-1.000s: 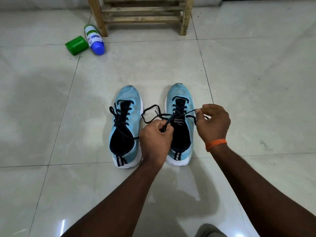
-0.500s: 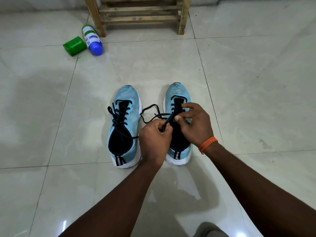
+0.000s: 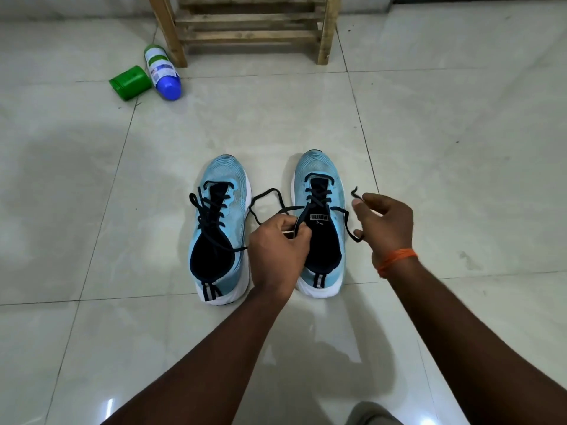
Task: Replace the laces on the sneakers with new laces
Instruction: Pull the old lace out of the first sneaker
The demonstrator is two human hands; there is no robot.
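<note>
Two light blue sneakers stand side by side on the tiled floor, toes pointing away. The left sneaker (image 3: 221, 228) has a dark lace loosely threaded. The right sneaker (image 3: 322, 191) carries a black lace (image 3: 319, 194) through its upper eyelets. My left hand (image 3: 277, 243) pinches the left strand of that lace between the shoes. My right hand (image 3: 385, 223) is to the right of the shoe and pinches the right strand, whose free end (image 3: 355, 191) sticks up above the fingers.
A wooden rack (image 3: 251, 29) stands at the back. A green container (image 3: 130, 82) and a white bottle with a blue cap (image 3: 162, 72) lie on the floor left of it. Glossy tiles surround the shoes.
My right hand moved from over the right sneaker's tongue out to the right, drawing the lace strand with it. My left hand stayed in place.
</note>
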